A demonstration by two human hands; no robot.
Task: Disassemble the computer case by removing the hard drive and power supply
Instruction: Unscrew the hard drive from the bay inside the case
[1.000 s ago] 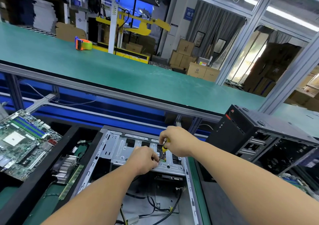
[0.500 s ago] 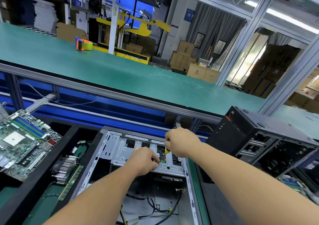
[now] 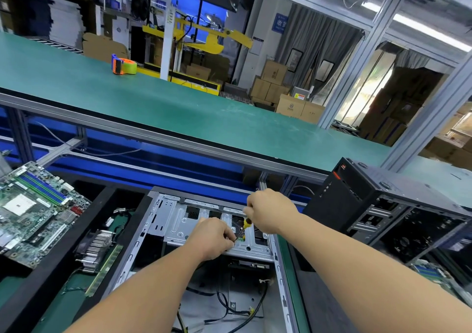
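An open computer case (image 3: 143, 240) lies flat in front of me, with a silver drive cage (image 3: 178, 224) across its far end. My right hand (image 3: 270, 211) grips the handle of a yellow-and-black screwdriver (image 3: 245, 226), whose shaft slants down to the cage. My left hand (image 3: 213, 238) rests on the cage with its fingers curled round the screwdriver's tip. The hard drive is mostly hidden under the cage; a dark patch shows through a cut-out. Loose black cables (image 3: 224, 304) lie on the case floor.
A green motherboard (image 3: 33, 212) leans at the left, with a heatsink (image 3: 98, 247) and a RAM stick (image 3: 104, 269) beside the case. A second black tower case (image 3: 378, 205) stands at the right. A tape dispenser (image 3: 124, 67) sits on the green upper shelf (image 3: 178, 108).
My right hand has risen slightly and turned on the screwdriver handle. My left hand stays at the tip on the cage.
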